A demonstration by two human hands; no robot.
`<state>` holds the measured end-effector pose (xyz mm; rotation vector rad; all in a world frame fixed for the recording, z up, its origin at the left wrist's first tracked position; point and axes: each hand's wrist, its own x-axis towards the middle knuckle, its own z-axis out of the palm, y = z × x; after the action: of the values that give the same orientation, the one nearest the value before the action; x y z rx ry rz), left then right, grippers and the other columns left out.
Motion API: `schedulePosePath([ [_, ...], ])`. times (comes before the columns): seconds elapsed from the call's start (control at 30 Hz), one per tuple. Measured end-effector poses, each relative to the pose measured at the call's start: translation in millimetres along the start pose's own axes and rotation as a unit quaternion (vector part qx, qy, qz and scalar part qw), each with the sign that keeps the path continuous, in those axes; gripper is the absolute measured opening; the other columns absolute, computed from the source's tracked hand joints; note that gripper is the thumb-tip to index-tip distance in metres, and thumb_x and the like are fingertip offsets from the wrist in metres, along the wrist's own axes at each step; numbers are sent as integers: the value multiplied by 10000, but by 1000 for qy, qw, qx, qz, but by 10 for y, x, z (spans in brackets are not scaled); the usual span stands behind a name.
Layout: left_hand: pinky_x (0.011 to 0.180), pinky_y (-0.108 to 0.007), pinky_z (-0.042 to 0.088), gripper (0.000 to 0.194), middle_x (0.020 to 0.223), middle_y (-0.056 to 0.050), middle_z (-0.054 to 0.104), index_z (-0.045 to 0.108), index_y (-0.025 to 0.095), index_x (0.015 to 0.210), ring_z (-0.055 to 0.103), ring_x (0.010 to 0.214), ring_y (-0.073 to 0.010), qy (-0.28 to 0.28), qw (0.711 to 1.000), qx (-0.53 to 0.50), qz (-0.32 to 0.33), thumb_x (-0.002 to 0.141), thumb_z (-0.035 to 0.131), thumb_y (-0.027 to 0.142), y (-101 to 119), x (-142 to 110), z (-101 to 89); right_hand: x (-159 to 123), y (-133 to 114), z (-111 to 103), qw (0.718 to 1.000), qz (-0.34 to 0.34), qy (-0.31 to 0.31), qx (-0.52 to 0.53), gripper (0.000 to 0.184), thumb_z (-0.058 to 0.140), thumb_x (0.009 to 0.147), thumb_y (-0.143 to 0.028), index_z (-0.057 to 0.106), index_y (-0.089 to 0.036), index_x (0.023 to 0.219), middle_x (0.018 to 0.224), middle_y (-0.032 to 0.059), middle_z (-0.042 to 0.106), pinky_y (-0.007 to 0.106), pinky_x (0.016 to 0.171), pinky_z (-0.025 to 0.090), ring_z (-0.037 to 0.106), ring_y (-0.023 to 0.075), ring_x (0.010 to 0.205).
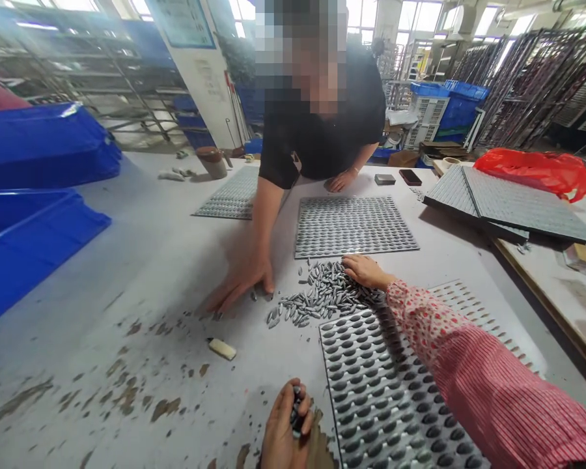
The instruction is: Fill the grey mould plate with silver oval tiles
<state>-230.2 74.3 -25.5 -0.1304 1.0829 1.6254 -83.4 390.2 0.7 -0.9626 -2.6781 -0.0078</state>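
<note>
My left hand [283,430] is at the bottom edge, fingers curled round a few small dark metal pieces. My right hand [364,269], in a pink patterned sleeve, reaches forward and rests palm down with bent fingers on a pile of small grey metal pieces [317,296]. A grey tray with oval pockets [371,384] lies under my right forearm, many pockets filled. Across the table a person in a black shirt presses a flat hand [239,283] on the table beside the pile.
A filled pocket tray [351,225] lies beyond the pile, another [229,195] at far left, stacked trays [508,205] at right. Blue bins [34,189] stand on the left. A small white piece [222,349], a phone [410,176], a red bag [537,169] and a cup [212,161] lie about.
</note>
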Motion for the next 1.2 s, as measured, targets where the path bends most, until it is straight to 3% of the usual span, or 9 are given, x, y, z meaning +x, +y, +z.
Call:
schedulePosePath([
  [0.2,364,-124,347,151,714,4,485,573,124,856,405,484,-23,-15,999,-42,1,893,429,152,24,-123,107,-141,-164,-228,999,-9,-9,29,270,458,924,-288,573,-190,1148,1177,87,590,359,937,392,511,216,1106],
  [0.4,334,-86,324,108,665,20,486,559,115,798,388,439,-1,7,998,-46,-52,870,479,124,-11,-380,553,-732,-277,-540,976,27,44,210,177,542,869,-278,633,-155,957,853,68,637,311,768,458,573,178,810],
  [0.53,326,-84,313,112,640,25,486,561,121,785,408,437,-6,-24,994,-33,-105,869,494,153,-317,-531,837,-1438,-628,-670,924,-53,-25,378,293,611,826,-384,607,-182,1039,868,38,622,261,695,462,554,140,754],
  [0.6,328,-86,313,66,657,23,507,575,124,802,427,450,-9,-55,989,-19,-133,841,550,171,-545,-616,910,-1797,-842,-733,895,-81,-25,439,316,633,813,-391,600,-183,1048,897,44,615,253,697,459,549,136,770],
  [0.77,342,-98,321,173,697,19,552,615,135,868,448,466,-15,-89,975,44,-200,753,674,250,-1074,-831,940,-2537,-1129,-774,857,45,95,505,235,562,863,-405,620,-185,922,832,45,605,249,664,460,554,141,766],
  [0.87,419,-133,413,182,788,-36,604,629,119,915,527,550,-51,-89,967,92,-219,774,643,232,-1252,-896,916,-2871,-990,-764,839,140,93,518,252,515,883,-422,611,-193,922,835,41,618,263,679,477,573,149,769],
  [0.97,470,-163,448,197,808,-69,610,623,99,976,559,599,-79,-102,959,122,-233,806,575,186,-1309,-918,900,-3065,-636,-766,850,219,105,467,254,499,885,-408,620,-195,954,847,41,625,284,716,479,576,161,784],
  [1.1,420,-155,406,107,729,-38,599,594,131,898,540,536,-74,-93,961,131,-224,821,540,183,-1302,-933,929,-3074,-170,-703,881,231,71,406,240,505,872,-361,648,-190,963,902,53,634,313,810,450,577,176,863],
  [1.2,419,-151,415,47,728,-44,614,580,133,833,561,546,-82,-80,964,132,-217,814,556,169,-1292,-932,975,-2935,-34,-586,881,225,37,415,218,579,820,-340,639,-171,943,826,29,641,265,703,457,578,149,754],
])
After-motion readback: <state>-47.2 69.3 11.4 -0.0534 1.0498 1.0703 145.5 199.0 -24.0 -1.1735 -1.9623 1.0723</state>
